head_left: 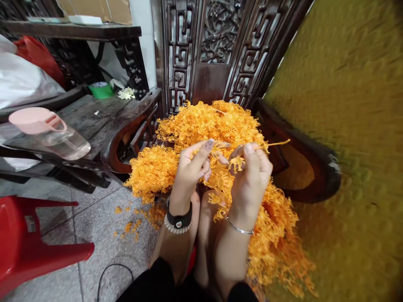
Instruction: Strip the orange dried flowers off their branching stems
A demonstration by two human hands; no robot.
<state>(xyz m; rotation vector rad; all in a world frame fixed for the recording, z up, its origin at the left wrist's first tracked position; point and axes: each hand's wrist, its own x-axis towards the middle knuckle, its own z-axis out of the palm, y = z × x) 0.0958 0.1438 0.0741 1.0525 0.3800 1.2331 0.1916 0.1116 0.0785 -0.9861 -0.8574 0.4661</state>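
A large heap of orange plastic flower pieces [204, 126] with thin curling petals lies in front of me on a dark wooden chair. Above it, my left hand [195, 163] is closed, thumb and fingers pinching an orange piece partly hidden by the fingers. My right hand [252, 172] is beside it, pinching an orange plastic stem [278, 143] whose end sticks out to the right. A small curled flower piece [236, 164] shows at the right fingertips. The two hands' fingertips are close together.
Left of the heap is a dark wooden bench [91, 111] with a pink-lidded bottle [63, 138] and a green tape roll [101, 89]. A red stool [22, 239] stands on the floor, near a black cable [108, 266] and scattered orange bits [128, 226]. A yellowish padded surface [352, 105] borders the right.
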